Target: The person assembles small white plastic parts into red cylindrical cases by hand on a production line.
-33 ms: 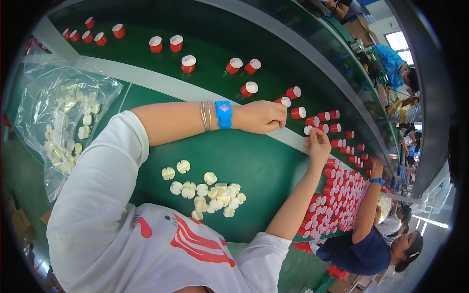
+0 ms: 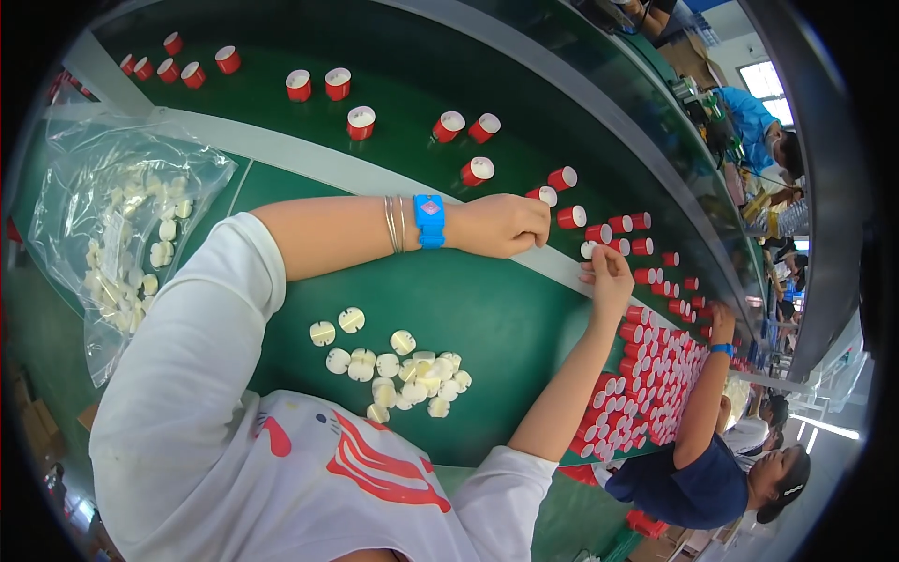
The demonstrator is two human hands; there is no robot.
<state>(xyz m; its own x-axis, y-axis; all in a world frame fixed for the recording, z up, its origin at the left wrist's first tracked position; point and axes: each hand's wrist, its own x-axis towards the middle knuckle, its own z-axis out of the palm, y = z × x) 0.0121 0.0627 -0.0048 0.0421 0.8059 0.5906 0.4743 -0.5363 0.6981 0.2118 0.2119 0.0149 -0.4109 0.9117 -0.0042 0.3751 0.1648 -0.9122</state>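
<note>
My right hand (image 2: 611,273) pinches a small round white disc (image 2: 588,250) at its fingertips, next to the red cups at the edge of the green belt. My left hand (image 2: 504,225), with a blue strap on its wrist, is closed with its fingers curled down over the grey rail. Whatever those fingers may hold is hidden. Just beyond it stands a red cup with a white inside (image 2: 543,195), and another red cup (image 2: 572,216) is to its right. A loose pile of cream notched discs (image 2: 426,377) lies on the green table in front of me.
A clear plastic bag of discs (image 2: 122,234) lies at the left. Several red cups (image 2: 361,123) stand spaced along the belt (image 2: 262,122). Packed red cups (image 2: 646,384) cover the table at right, where a co-worker in dark blue (image 2: 688,482) reaches toward the belt.
</note>
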